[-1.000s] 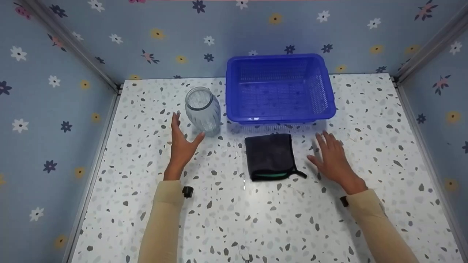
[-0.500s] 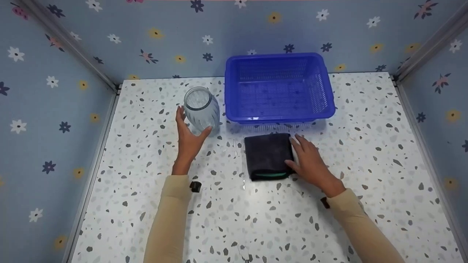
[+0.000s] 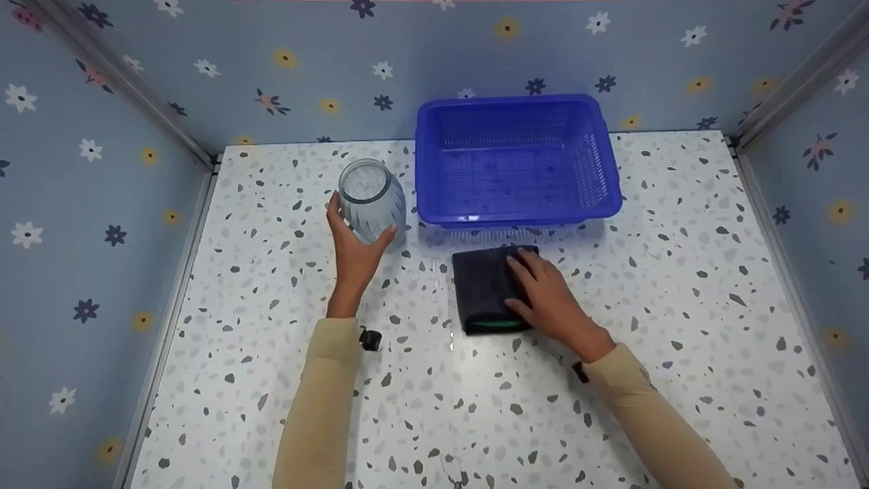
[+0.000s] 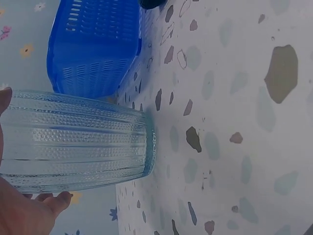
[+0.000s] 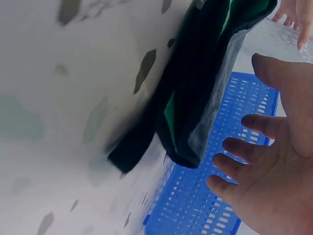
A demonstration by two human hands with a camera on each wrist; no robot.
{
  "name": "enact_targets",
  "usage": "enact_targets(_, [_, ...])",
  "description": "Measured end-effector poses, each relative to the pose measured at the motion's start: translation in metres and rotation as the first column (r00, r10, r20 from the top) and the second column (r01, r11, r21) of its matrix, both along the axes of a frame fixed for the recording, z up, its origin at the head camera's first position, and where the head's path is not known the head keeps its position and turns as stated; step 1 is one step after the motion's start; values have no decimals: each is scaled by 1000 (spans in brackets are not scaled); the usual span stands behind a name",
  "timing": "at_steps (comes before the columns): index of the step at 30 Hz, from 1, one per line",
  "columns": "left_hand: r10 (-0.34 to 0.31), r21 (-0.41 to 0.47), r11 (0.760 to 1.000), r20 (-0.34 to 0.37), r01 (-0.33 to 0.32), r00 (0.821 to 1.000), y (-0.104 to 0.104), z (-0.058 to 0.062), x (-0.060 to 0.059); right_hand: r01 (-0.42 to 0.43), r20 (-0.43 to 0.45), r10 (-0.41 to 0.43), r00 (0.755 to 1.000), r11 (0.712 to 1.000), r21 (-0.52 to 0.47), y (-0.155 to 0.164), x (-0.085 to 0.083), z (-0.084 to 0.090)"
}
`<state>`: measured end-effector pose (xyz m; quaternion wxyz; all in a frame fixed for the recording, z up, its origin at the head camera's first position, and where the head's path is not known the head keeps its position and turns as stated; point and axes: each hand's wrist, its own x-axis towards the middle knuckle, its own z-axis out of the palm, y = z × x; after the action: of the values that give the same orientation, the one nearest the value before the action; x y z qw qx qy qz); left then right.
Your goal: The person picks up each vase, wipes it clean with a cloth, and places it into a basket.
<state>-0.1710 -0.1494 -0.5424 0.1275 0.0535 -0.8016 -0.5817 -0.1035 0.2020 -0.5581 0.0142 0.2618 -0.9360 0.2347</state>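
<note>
A clear ribbed glass jar (image 3: 377, 204) stands upright, mouth up, at the left of the basket. My left hand (image 3: 356, 255) is around its near left side, thumb on one side and fingers on the other. In the left wrist view the jar's textured wall (image 4: 83, 142) fills the space between thumb and fingers. A folded dark cloth (image 3: 483, 288) with a green inner side lies in front of the basket. Over the cloth's right half is my right hand (image 3: 548, 299), fingers spread. The right wrist view shows a gap between those fingers and the cloth (image 5: 195, 98).
A blue plastic basket (image 3: 519, 221) with slotted walls stands at the back against the flowered wall (image 3: 448, 54). The speckled white tabletop (image 3: 434, 407) reaches to side walls on the left and right.
My left hand has moved right and forward, closing in around the jar. My right hand has moved left from beside the cloth to above it. Jar, cloth and basket have stayed put.
</note>
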Motion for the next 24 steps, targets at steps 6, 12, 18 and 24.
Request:
enact_targets(6, [22,28,999,-15,-22,1000,2,0,-4,-9,23,9,1000,1000,21,-10,-3,0])
enact_targets(12, [44,30,999,-28,-43,999,3,1,-5,-8,67,5,998,999,46,-19,-5,2])
enact_targets(18, [63,7,998,-32,-63,997,2,1,-5,-15,118,6,993,997,72,-27,-9,3])
enact_targets(24, [54,14,998,-15,-54,998,0,1,-6,-17,135,4,991,996,93,-34,-18,3])
